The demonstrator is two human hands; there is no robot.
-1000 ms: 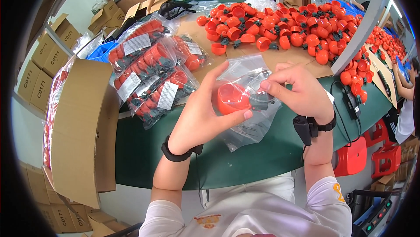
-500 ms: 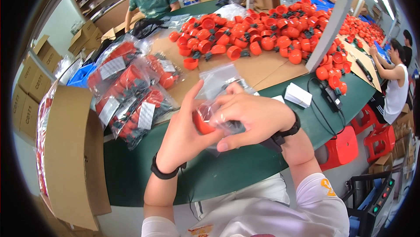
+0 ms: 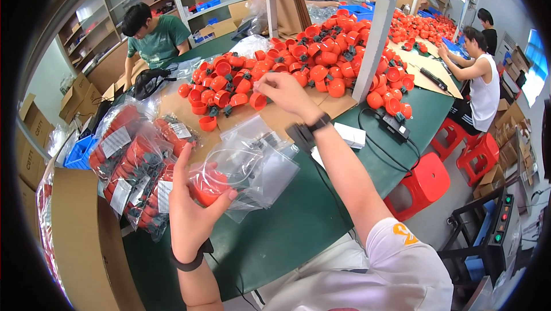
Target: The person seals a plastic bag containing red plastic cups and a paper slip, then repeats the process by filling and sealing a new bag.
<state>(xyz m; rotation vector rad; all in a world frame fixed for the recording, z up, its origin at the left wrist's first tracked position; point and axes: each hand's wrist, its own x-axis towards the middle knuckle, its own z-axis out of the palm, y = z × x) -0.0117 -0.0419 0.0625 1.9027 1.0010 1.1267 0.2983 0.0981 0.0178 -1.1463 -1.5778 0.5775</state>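
**One red cup bagged in the left hand, the right hand at the heap**

The green-topped table [image 3: 275,242] fills the middle of the view, with a cardboard box [image 3: 74,230] at its left edge. On a cardboard sheet across the far side lies a heap of red plastic cups [image 3: 336,87] with dark clips. Its loose near edge is probably the weak spot: a cup tugged from low down could send others rolling toward the worker.

Left of centre, filled clear bags [image 3: 135,159] with white labels are stacked loosely; a knock from the left forearm might make them slump.

The left hand [image 3: 192,216] holds a bagged red cup [image 3: 208,187], thumb across its near side and forefinger spread upward. Slick film and a one-handed hold could let the cup slip or turn. Flat clear bags [image 3: 278,176] lie just beside it, close enough to be dragged along.

The right hand [image 3: 284,93] hovers at the heap's near edge, fingers bent and gathered; whether they pinch a cup cannot be told.
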